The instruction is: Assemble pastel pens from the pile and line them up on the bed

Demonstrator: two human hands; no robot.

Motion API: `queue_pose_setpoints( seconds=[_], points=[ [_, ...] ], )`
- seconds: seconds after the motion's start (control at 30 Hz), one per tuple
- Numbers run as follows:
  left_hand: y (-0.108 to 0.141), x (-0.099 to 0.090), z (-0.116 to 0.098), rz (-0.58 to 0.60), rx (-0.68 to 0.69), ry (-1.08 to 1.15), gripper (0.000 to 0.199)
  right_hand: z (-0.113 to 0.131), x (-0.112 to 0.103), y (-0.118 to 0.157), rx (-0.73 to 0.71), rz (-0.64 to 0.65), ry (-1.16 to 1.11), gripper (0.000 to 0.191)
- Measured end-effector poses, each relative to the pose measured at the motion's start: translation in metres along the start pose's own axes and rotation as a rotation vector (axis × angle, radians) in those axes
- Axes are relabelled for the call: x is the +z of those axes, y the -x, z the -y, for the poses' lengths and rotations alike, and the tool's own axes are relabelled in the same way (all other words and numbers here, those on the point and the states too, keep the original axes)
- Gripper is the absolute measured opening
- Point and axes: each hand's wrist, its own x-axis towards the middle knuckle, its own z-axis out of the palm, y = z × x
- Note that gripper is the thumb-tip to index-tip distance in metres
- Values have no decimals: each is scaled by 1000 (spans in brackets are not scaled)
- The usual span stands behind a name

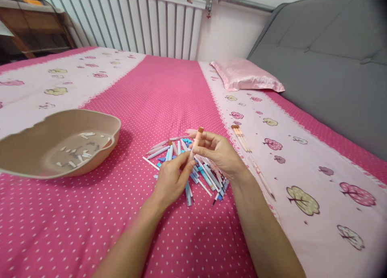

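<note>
A peach-coloured pen with a brown end stands tilted between both hands, over a heap of pen parts. Fingers and thumb of my right hand close round its upper part. At its lower end, my left hand pinches it; the tip is hidden by the fingers. Beneath lies the pile of pens and pen parts, blue, white, pink and lilac, with thin refills among them. Right of my right hand, several peach pens with brown ends lie side by side. A single pale pink pen rests nearer.
A beige basin with small white and clear pieces inside stands at left on the pink dotted bedsheet. Farther off are a pink pillow, a grey headboard, a white radiator and a wooden table.
</note>
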Motion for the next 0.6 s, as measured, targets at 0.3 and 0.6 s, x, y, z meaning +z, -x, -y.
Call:
queue_pose_setpoints(
  seconds=[0.3, 0.6],
  points=[
    [2, 3, 4, -112, -73, 43, 25, 0, 2, 0, 24, -30, 12, 34],
    [-2, 2, -1, -48, -138, 298, 35, 0, 0, 2, 23, 1, 7, 38]
  ],
)
